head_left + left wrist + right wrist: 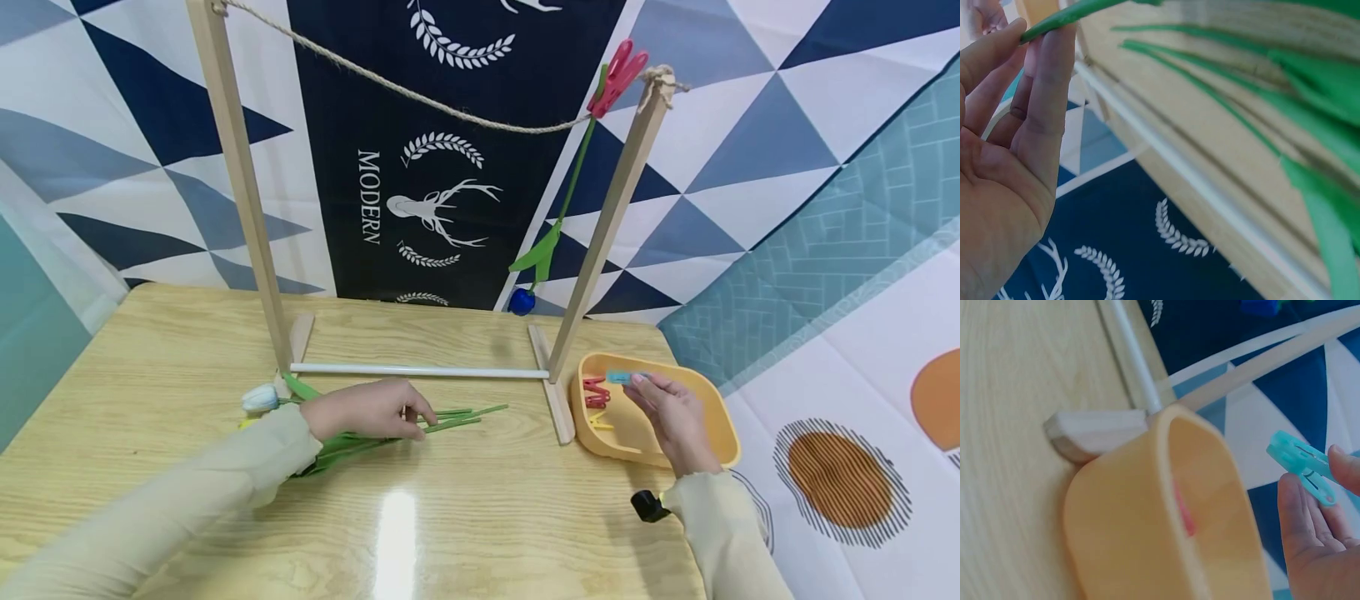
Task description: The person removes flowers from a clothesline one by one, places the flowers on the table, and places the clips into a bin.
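My left hand [375, 408] pinches one green flower stem [1075, 15] between thumb and fingertips. More stems [1210, 78] with green leaves lie on the table beside it. A pale blue tulip head [260, 399] shows left of that wrist, with a bit of yellow flower [247, 423] mostly hidden by the sleeve. Over the yellow-orange basket [729, 433], my right hand [672, 417] holds a teal clothespin [1300, 461] between thumb and fingers. Inside the basket are red clothespins [596, 392] and a yellow clothespin [600, 422].
Behind the hands stands a wooden frame [247, 183] with a white crossbar [420, 370]. Its sagging rope [420, 98] carries a pink clothespin [618, 79] near the right post, clipping a blue flower [522, 302] that hangs head down. A patterned cloth [360, 275] forms the backdrop.
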Motion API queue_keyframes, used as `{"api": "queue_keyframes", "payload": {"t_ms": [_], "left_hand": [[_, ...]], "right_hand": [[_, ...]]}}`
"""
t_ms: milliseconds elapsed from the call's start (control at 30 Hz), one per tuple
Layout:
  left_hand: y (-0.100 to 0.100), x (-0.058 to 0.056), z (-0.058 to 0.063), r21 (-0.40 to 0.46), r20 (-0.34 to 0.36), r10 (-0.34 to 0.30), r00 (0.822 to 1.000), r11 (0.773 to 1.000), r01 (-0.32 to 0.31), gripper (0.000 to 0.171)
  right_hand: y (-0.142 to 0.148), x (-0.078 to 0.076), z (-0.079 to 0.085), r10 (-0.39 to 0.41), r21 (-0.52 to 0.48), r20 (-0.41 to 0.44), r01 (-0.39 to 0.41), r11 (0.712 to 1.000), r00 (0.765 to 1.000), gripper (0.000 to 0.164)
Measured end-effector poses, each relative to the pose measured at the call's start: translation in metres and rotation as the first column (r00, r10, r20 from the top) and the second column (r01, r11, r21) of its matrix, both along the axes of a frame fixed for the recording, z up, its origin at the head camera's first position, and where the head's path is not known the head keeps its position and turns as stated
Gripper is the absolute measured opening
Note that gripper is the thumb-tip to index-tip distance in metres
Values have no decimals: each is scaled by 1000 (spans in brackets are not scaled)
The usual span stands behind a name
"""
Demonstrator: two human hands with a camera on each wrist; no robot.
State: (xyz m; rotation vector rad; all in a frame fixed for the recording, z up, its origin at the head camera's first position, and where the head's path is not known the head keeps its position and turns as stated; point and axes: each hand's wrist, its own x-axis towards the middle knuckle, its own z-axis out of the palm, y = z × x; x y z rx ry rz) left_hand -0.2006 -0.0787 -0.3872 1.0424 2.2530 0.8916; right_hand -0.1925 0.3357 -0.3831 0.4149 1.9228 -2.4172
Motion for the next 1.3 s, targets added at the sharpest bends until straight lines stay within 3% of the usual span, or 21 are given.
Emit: {"api": "queue_keyframes", "payload": {"t_ms": [200,367,567,633,933,1133,1300], "left_hand": [[3,4,-16,-26,67,15,998,1000,-13,27],[5,3,-32,-31,74,24,997,999,-22,25],[8,5,-49,-41,118,57,991,998,-52,26],[9,6,-54,-45,124,70,990,997,-65,26],[7,6,-68,-32,138,90,986,996,-87,26],[8,6,-69,-22,149,90,985,996,-88,24],[9,7,-68,-23,152,98,983,995,-96,24]], "right_hand": [[8,1,-8,-24,26,79,22,999,997,9],[18,2,-13,-48,59,172,38,998,984,3],[23,0,-18,-70,138,258,35,990,964,49],[24,-3,-21,-64,168,276,17,986,959,60],[28,-11,-27,-2,288,376,-115,951,927,56],[32,-16,-34,78,312,407,-219,924,910,48],[32,-19,-39,91,371,430,-268,889,898,50]]}}
